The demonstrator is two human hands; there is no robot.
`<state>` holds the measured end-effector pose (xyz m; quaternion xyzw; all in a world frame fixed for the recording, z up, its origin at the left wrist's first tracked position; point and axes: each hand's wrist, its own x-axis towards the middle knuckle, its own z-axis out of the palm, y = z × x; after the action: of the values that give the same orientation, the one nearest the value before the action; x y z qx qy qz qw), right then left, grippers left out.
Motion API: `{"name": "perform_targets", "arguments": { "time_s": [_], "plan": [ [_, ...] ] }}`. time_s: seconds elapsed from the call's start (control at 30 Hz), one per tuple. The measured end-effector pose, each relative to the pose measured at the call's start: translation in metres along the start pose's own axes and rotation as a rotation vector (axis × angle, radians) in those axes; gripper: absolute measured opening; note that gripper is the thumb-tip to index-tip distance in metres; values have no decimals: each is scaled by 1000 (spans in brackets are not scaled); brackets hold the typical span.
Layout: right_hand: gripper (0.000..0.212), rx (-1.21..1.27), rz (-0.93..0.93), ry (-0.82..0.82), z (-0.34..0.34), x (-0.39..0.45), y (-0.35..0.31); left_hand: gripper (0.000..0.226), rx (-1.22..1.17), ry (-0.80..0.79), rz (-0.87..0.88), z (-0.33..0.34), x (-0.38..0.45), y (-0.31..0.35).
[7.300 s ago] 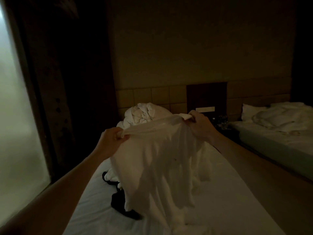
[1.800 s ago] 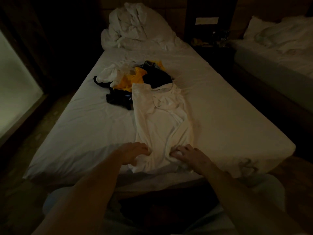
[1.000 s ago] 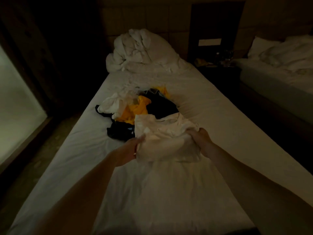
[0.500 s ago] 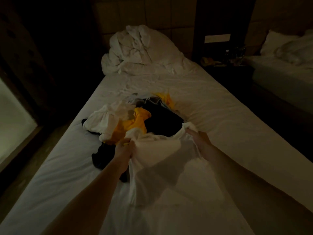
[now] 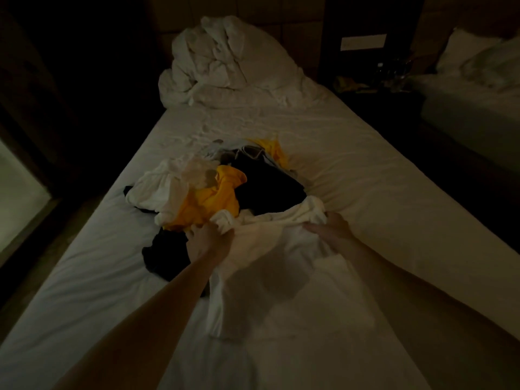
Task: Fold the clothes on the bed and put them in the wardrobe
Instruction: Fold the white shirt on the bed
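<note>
Gripping the white shirt (image 5: pixel 281 266) at both far corners, left hand (image 5: pixel 209 240) and right hand (image 5: pixel 329 230), edges are best aligned before it is laid on the bed (image 5: pixel 394 178).

White shirt (image 5: pixel 281 263) – soft matt cloth; bed sheet (image 5: pixel 351 153) – creased cloth.

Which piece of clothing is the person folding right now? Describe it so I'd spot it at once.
Start at the bed with the crumpled duvet at its head. Nearer, mid-mattress, lies a heap of clothes. The white shirt spreads just this side of it, the only garment gripped by the left hand and the right hand.
</note>
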<state>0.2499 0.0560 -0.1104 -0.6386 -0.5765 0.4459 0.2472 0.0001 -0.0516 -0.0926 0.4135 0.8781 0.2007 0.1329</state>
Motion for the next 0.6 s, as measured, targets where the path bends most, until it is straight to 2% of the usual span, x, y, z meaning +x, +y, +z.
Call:
{"name": "perform_targets", "arguments": {
  "time_s": [0.2,0.37,0.43,0.53,0.6],
  "plan": [
    [66,206,-24,-143,-30,-56,-34,45,-354,-177,103,-43,-38,3],
    [51,212,-96,-201,-63,-125,-59,40,-736,-217,-21,-93,-85,-14],
    [56,230,-126,-184,-72,-152,-68,40,-810,-206,-41,-116,-104,-20],
    [78,263,-149,-185,-79,-188,-80,38,-874,-190,-24,-149,-130,-33],
    [80,274,-156,-193,-77,-211,-88,37,-914,-163,1,-174,-146,-45]
  ]
}}
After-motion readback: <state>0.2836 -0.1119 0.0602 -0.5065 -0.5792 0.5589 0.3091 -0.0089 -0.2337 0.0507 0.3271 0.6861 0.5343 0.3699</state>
